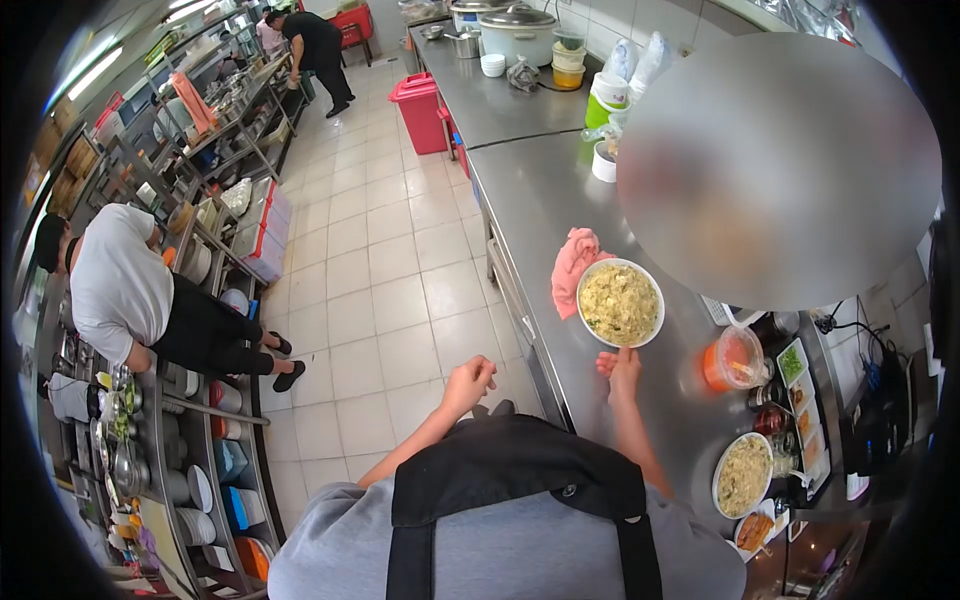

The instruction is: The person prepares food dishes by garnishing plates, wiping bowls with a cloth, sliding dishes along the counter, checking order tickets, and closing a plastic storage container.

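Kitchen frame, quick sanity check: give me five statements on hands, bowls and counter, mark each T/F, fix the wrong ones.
1. The right hand is at the near edge of a white bowl of fried rice. True.
2. The left hand is gripping the pink cloth. False: it is well away from the cloth, and nothing shows in it.
3. The pink cloth lies on the steel counter, beside that bowl. True.
4. Only one bowl of rice is on the counter. False: a second bowl of rice sits at lower right.
5. A red bin stands on the floor alongside the counter. True.
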The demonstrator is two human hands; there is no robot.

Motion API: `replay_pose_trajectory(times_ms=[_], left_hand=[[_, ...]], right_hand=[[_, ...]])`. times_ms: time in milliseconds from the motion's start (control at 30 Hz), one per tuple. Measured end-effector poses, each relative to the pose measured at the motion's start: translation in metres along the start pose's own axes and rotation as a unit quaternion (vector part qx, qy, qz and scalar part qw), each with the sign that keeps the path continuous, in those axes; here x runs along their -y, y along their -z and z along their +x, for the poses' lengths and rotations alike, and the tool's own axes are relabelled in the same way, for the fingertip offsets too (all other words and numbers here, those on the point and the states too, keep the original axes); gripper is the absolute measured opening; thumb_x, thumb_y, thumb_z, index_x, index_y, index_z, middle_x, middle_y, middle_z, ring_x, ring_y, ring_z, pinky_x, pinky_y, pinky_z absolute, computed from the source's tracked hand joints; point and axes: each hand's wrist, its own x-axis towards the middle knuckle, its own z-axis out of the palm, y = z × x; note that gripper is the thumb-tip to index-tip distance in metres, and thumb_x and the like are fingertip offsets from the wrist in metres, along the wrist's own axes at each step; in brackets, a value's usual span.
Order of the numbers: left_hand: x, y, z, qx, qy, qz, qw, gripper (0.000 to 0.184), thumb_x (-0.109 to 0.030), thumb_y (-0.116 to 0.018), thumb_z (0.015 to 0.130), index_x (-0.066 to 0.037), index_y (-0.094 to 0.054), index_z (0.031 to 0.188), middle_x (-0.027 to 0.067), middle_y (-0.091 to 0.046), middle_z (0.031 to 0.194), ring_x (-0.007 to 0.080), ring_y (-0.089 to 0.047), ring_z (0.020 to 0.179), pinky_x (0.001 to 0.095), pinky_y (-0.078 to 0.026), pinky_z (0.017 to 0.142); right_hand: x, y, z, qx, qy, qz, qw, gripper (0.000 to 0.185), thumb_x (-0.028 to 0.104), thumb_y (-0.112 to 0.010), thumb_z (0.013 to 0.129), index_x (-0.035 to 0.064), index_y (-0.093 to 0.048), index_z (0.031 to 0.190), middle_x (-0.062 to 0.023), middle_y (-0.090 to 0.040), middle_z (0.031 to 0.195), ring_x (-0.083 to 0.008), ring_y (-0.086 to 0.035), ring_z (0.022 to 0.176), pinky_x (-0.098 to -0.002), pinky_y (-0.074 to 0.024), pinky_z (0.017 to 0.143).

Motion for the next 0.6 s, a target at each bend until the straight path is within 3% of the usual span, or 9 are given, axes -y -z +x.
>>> replay_pose_trajectory(times_ms=[67, 200, 267, 300, 367, 533, 600], left_hand=[[-0.001, -0.003, -0.002, 0.013, 0.008, -0.001, 1.0, 0.025, -0.022, -0.05, 0.094, 0.0, -0.059, 0.086, 0.0067, -0.064, 0.066, 0.0127, -0.061, 0.056, 0.0272, -0.048, 0.053], [-0.025, -0.016, 0.004, 0.076, 0.008, -0.018, 0.997, 0.026, -0.022, -0.048, 0.095, 0.0, -0.061, 0.088, 0.0059, -0.062, 0.063, 0.0108, -0.056, 0.052, 0.026, -0.045, 0.049], [-0.026, -0.034, 0.011, 0.133, -0.01, -0.007, 0.991, 0.027, -0.023, -0.047, 0.095, -0.001, -0.061, 0.089, 0.0059, -0.062, 0.062, 0.0104, -0.055, 0.051, 0.0257, -0.044, 0.048], [-0.028, -0.046, 0.014, 0.16, -0.02, -0.003, 0.987, 0.027, -0.023, -0.047, 0.095, -0.001, -0.062, 0.089, 0.0059, -0.062, 0.062, 0.0101, -0.054, 0.05, 0.0254, -0.043, 0.048], [-0.043, -0.067, 0.023, 0.222, -0.042, 0.02, 0.974, 0.028, -0.023, -0.047, 0.095, -0.001, -0.062, 0.088, 0.0059, -0.062, 0.062, 0.0101, -0.054, 0.049, 0.0256, -0.043, 0.047], [-0.068, -0.129, 0.027, 0.338, -0.149, 0.084, 0.926, 0.03, -0.026, -0.047, 0.095, -0.002, -0.062, 0.087, 0.0054, -0.061, 0.061, 0.0098, -0.054, 0.049, 0.026, -0.043, 0.048], [-0.084, -0.155, 0.022, 0.391, -0.131, 0.096, 0.906, 0.03, -0.027, -0.047, 0.095, -0.003, -0.062, 0.087, 0.0048, -0.061, 0.06, 0.0103, -0.055, 0.051, 0.0264, -0.045, 0.051]], right_hand=[[-0.008, -0.004, -0.01, 0.011, -0.029, 0.005, 1.0, 0.028, 0.021, -0.041, 0.097, 0.0011, -0.046, 0.116, -0.0126, -0.063, 0.077, -0.0156, -0.061, 0.057, -0.0254, -0.0505, 0.048], [-0.002, -0.012, -0.038, 0.151, -0.033, -0.099, 0.983, 0.039, 0.018, -0.045, 0.095, 0.0028, -0.042, 0.131, -0.012, -0.064, 0.088, -0.0142, -0.062, 0.068, -0.0251, -0.0505, 0.057], [0.001, 0.0, -0.053, 0.178, -0.017, -0.112, 0.977, 0.033, 0.016, -0.047, 0.094, 0.0041, -0.05, 0.125, -0.0096, -0.064, 0.089, -0.0137, -0.062, 0.069, -0.0259, -0.0506, 0.061], [0.0, 0.012, -0.06, 0.142, -0.013, -0.099, 0.985, 0.033, 0.016, -0.047, 0.094, 0.0041, -0.05, 0.125, -0.0096, -0.064, 0.089, -0.0137, -0.062, 0.069, -0.0259, -0.0506, 0.061], [0.002, 0.036, -0.073, 0.166, -0.006, -0.135, 0.977, 0.03, 0.016, -0.047, 0.094, 0.004, -0.054, 0.121, -0.008, -0.064, 0.09, -0.0134, -0.062, 0.071, -0.0256, -0.0503, 0.064], [-0.009, 0.118, -0.129, 0.029, -0.01, -0.109, 0.994, 0.029, 0.017, -0.047, 0.094, 0.004, -0.056, 0.119, -0.0071, -0.063, 0.09, -0.0124, -0.062, 0.073, -0.0249, -0.0497, 0.064], [-0.019, 0.149, -0.152, -0.045, -0.024, -0.08, 0.995, 0.027, 0.016, -0.048, 0.094, 0.0041, -0.057, 0.117, -0.0067, -0.063, 0.089, -0.0116, -0.061, 0.072, -0.024, -0.0495, 0.064]])
